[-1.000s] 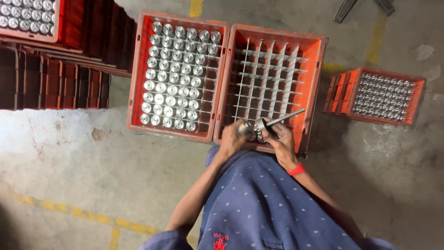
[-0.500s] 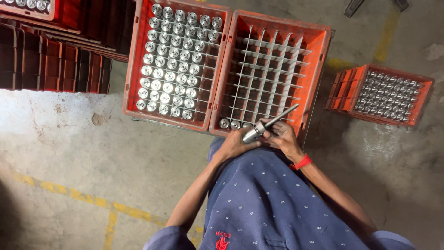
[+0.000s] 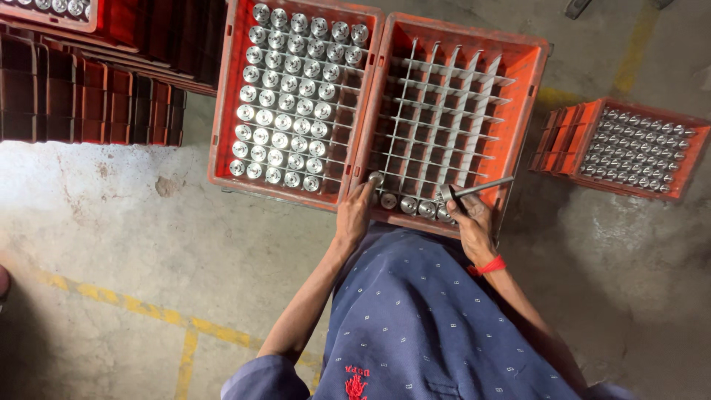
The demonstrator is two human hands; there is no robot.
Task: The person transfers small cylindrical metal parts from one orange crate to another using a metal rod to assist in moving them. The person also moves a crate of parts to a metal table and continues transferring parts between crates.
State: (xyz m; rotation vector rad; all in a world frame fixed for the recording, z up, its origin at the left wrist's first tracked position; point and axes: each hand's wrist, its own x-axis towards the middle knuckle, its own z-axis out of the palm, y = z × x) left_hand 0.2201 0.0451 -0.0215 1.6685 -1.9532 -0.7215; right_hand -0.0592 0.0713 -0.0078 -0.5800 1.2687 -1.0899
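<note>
The left hand reaches over the near left corner of the right crate, its fingertips pinched on a small round metal part held just above the grid. The part is a short silver cylinder with a bright, flat top. The right hand rests at the near rim of the same crate, fingers wrapped around a thin metal rod that slants up to the right. This crate is orange plastic with a pale divider grid; most cells are bare, and only a short row of silver parts sits along its near edge, between the two hands.

Touching it on the left is a second orange crate, its cells filled with rows of the same shiny parts. A smaller orange crate, also packed with metal parts, lies well apart to the right. Dark red stacked crates stand far left. Everything rests on a rough grey concrete floor marked with worn yellow lines. The person wears blue dotted cloth and a red wristband.
</note>
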